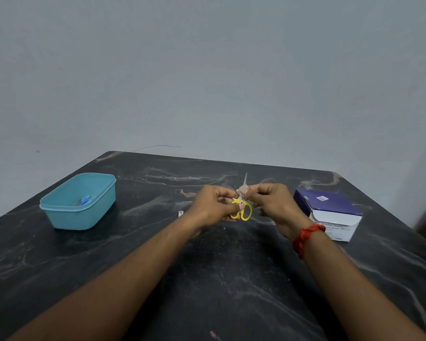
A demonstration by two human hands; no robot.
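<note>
My left hand (213, 204) grips a small pair of yellow-handled scissors (244, 211) above the middle of the dark table, its thumb over one handle loop. The blades point up and away. My right hand (272, 201) pinches a small pale wipe (242, 191) around the blades near the pivot. The blade tip (246, 177) sticks out above the wipe. A red thread band (305, 238) circles my right wrist.
A teal plastic tub (59, 205) with a small blue item (84, 200) inside stands at the left. A purple and white box of alcohol swabs (330, 210) sits at the right. A small torn wrapper (180, 213) lies on the black marble table (207, 267). A grey wall rises behind.
</note>
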